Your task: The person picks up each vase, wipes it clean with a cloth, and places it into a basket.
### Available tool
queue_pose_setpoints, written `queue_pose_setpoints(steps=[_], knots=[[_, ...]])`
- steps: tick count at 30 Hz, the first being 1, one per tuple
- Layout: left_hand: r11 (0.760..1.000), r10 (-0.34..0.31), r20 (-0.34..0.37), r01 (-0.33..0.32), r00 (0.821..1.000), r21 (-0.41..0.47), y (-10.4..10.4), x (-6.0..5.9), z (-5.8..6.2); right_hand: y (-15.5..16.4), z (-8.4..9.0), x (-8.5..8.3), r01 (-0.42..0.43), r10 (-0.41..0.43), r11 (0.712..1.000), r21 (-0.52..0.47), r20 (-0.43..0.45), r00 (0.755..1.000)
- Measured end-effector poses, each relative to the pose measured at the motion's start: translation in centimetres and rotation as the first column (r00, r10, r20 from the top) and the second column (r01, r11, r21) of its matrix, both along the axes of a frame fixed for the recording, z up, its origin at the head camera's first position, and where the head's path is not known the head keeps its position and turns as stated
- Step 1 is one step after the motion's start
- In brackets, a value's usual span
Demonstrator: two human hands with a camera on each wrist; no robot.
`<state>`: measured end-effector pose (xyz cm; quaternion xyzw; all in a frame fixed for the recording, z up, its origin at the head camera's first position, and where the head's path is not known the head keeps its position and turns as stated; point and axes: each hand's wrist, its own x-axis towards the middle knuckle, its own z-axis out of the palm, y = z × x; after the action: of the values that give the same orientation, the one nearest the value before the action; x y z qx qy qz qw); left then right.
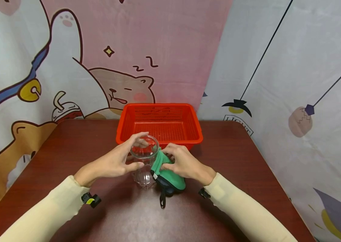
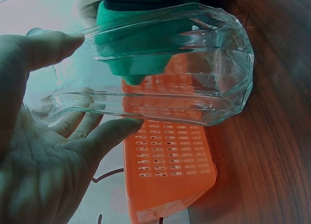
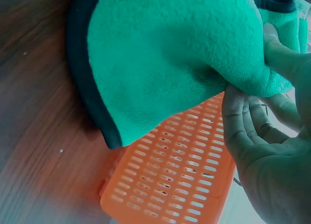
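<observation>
Head cam first: the left hand [image 1: 119, 161] has its thumb and fingers curled around the rim of a clear glass jar [image 1: 144, 161], which stands upright on the dark wooden table [image 1: 67, 151] just in front of the red plastic basket [image 1: 159, 123]. The right hand [image 1: 184, 163] grips a green cloth with a dark edge [image 1: 167, 176] and has it pushed up against the jar's right side, close to the mouth. Most of the cloth is bunched on the table under that hand, with a dark loop trailing toward the person. The basket looks like it has nothing in it.

Left wrist cam: fingers [image 2: 109, 131] and thumb wrap the glass jar [image 2: 184, 68] near its opening, and you can see the green cloth [image 2: 141, 44] through the glass. Can't tell whether it's actually inside or just pressed against the far wall.

Right wrist cam: fingers [image 3: 248, 112] pinch a fold of the fleecy green cloth [image 3: 165, 63], basket [image 3: 180, 180] right behind it.

My read is that the wiping is barely started or in the middle. The jar is steadied and the cloth is at the rim, but most of the cloth sits outside the glass. The jar isn't in the basket.
</observation>
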<state>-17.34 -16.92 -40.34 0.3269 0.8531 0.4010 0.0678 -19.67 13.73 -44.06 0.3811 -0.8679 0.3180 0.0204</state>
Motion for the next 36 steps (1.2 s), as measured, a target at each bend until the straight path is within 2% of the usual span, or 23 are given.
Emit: queue_pose_setpoints(steps=[12,19,22,33,36], knots=[[1.000,-0.002,-0.002,0.002,1.000,-0.003,-0.2,0.0,0.0,0.3,-1.3,-0.3,-0.048,0.043,0.992,0.116,0.042,0.998],[1.000,-0.001,-0.004,0.001,1.000,-0.004,-0.2,0.0,-0.1,0.3,-2.1,-0.5,-0.073,0.074,0.975,0.210,0.003,0.997],[1.000,0.002,-0.003,-0.002,1.000,-0.007,-0.2,0.0,0.0,0.3,-2.3,-0.5,-0.072,0.071,0.968,0.239,0.012,0.997],[1.000,-0.004,0.036,0.003,0.999,0.010,-0.1,0.0,-0.1,0.0,-2.8,-0.5,-0.081,0.080,0.959,0.271,0.014,0.997],[1.000,-0.004,0.024,0.004,1.000,0.015,-0.2,0.0,-0.1,-0.2,-2.8,-0.7,-0.078,0.080,0.958,0.274,0.004,0.997]])
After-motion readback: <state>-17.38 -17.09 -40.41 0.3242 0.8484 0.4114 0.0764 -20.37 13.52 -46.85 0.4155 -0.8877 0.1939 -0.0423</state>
